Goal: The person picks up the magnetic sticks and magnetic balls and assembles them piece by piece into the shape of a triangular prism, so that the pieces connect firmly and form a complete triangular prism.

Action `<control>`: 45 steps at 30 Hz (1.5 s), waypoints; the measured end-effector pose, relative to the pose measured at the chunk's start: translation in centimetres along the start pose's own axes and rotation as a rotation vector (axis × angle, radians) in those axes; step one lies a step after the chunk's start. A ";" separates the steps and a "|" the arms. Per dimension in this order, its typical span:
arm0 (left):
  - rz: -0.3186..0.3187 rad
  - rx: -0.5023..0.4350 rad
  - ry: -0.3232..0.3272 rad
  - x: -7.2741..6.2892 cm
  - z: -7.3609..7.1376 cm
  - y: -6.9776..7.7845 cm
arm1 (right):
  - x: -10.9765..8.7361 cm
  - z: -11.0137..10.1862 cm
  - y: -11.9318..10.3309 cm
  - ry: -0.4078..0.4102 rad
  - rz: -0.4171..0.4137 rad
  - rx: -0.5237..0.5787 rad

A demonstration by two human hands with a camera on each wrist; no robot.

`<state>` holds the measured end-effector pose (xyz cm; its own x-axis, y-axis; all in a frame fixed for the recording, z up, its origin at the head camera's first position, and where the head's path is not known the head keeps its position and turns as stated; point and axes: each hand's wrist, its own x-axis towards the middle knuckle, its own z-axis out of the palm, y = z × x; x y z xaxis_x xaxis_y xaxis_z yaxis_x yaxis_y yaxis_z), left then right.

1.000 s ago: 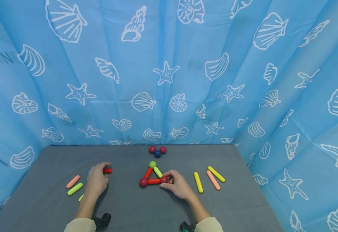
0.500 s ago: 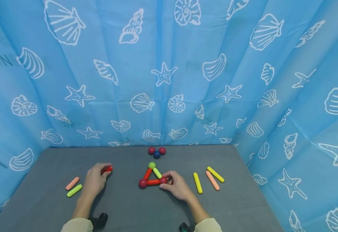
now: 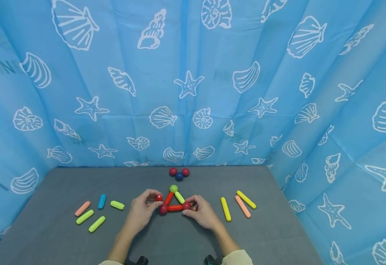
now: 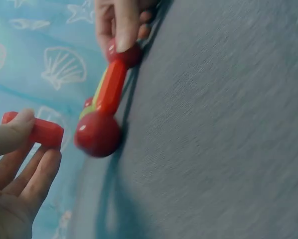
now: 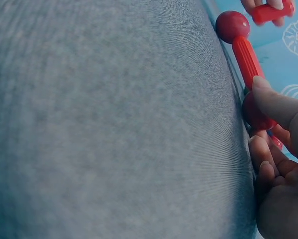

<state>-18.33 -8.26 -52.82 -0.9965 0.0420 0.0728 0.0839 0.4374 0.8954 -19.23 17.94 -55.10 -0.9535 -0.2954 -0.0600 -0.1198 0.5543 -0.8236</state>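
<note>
A triangle of balls and rods lies on the grey table, with a green ball [image 3: 173, 188] at its far corner and a dark red ball [image 3: 163, 209] at its near left corner. Two sides are red rods, one along the front [image 3: 174, 208]; the third is a yellow-green rod [image 3: 179, 197]. My right hand [image 3: 206, 214] pinches the dark red ball [image 5: 255, 112] at the near right corner between thumb and fingers. Between thumb and fingertips, my left hand [image 3: 140, 210] holds a loose red rod [image 4: 45, 132] above the table, close beside the left corner ball.
Two red balls and a blue ball [image 3: 179, 176] sit together behind the triangle. On the left lie a blue rod [image 3: 102, 201], an orange rod [image 3: 82, 208] and several yellow-green rods [image 3: 97, 224]. Yellow rods [image 3: 226, 209] and another orange rod [image 3: 243, 206] lie right. A blue curtain [image 3: 193, 140] hangs behind.
My left hand has carried the red rod rightward from the left side to the triangle's left corner, uncovering the blue and yellow-green rods there. My right hand stays on its ball.
</note>
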 end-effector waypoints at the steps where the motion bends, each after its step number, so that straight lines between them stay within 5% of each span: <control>1: 0.000 -0.002 -0.004 -0.1 0.3 0.0 | 0.0 0.0 0.0 0.001 -0.002 0.003; 7: 0.000 -0.037 -0.021 -0.4 1.3 -0.2 | 0.1 0.0 -0.3 0.010 -0.007 0.004; 17: -0.085 0.083 -0.068 -0.4 2.3 -1.3 | 0.7 -0.4 -1.6 -0.001 0.014 -0.096; 23: -0.086 0.105 -0.060 -0.2 2.3 -1.1 | 4.6 -0.6 -3.6 0.111 -0.099 -0.235; 30: -0.124 0.102 -0.045 -0.1 2.0 -0.6 | 8.7 -0.1 -4.1 0.105 -0.198 -0.446; 39: -0.137 0.102 -0.038 -0.2 2.1 -0.5 | 7.7 -0.4 -3.8 0.094 -0.152 -0.532; 45: -0.149 0.115 -0.033 -0.2 2.1 -0.5 | 5.6 -1.1 -3.8 0.139 -0.087 -0.472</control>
<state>-18.14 -6.58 -54.26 -0.9973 -0.0028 -0.0731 -0.0630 0.5410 0.8386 -24.40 15.07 -51.67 -0.9583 -0.2678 0.1000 -0.2824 0.8335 -0.4749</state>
